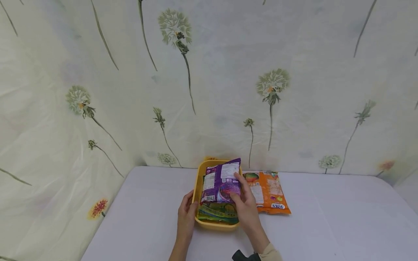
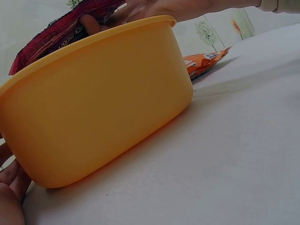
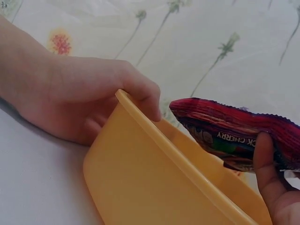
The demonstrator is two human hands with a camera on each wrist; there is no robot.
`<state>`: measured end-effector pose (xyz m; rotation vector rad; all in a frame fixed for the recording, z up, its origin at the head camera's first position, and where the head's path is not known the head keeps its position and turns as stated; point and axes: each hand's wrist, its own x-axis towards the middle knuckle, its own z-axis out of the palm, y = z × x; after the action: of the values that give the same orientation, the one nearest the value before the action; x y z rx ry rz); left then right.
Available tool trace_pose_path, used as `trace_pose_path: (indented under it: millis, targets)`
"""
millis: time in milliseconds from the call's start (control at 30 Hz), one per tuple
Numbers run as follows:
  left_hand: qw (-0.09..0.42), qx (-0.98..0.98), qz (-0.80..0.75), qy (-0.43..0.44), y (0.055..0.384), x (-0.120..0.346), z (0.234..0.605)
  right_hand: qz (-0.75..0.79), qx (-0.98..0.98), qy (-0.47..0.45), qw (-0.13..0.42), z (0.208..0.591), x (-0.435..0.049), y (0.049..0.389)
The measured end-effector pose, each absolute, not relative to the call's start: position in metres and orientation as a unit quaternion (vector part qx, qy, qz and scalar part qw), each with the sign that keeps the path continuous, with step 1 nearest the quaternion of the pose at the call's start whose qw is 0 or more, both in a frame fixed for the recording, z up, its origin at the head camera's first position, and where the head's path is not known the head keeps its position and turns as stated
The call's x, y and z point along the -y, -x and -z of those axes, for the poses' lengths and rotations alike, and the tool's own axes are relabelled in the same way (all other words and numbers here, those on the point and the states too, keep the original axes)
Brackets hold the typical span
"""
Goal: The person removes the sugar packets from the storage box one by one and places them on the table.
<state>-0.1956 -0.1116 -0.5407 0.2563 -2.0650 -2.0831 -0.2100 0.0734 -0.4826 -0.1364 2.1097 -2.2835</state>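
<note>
1. In the head view, your purple packet point(image 1: 219, 183) covers much of the green packet point(image 1: 217, 212) inside the yellow container point(image 1: 218, 227); you cannot count what lies beneath.
2. The container and your right hand point(image 1: 247, 207) hide the left part of the orange packet point(image 1: 271, 194) on the bench point(image 1: 147, 203).
3. In the left wrist view, the container's wall blocks its inside, and your left hand point(image 1: 187, 214) is cut off at the lower left.
4. In the right wrist view, the purple packet runs off the right edge, and its "CHERRY" lettering is partly covered by your thumb.
5. Your right grip is closed on the purple packet's right side, so the packet extends to the left over the container's mouth; you cannot tell whether it touches the green one.
6. Your left grip pinches the container's left wall, thumb over the rim, fingers outside.
</note>
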Motion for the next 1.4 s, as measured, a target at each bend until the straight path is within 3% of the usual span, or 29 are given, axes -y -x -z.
trace_pose_path:
  millis: [1033,1400]
  targets:
    - [0.103,0.702,0.701,-0.076,0.194,0.112,0.542,0.786,-0.611,0.085,0.042,0.485,-0.081,0.207]
    - [0.11,0.702,0.7,-0.076,0.193,0.112,0.54,0.762,-0.643,0.072,0.016,0.484,-0.089,0.21]
